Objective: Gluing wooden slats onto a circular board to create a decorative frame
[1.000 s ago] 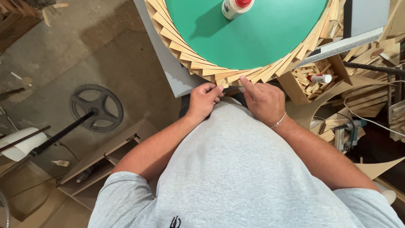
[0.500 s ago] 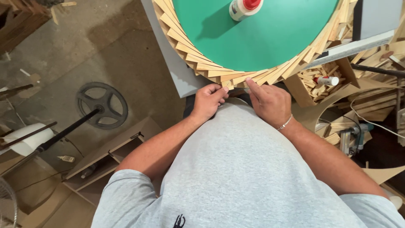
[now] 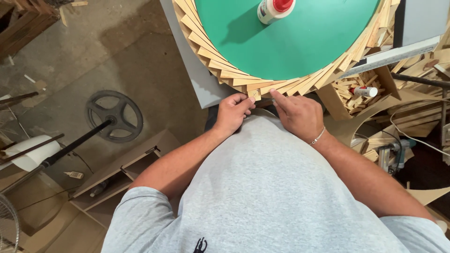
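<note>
Head view: left hand (image 3: 233,112) and right hand (image 3: 300,115) both pinch a small wooden strip (image 3: 255,95) at the near rim of the green disc (image 3: 290,40). Best pressed flush, matching the neighbouring strips' angle.

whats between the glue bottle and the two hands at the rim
In the head view, bare green disc and the ring of wood slats separate glue bottle from left hand, right hand.
</note>
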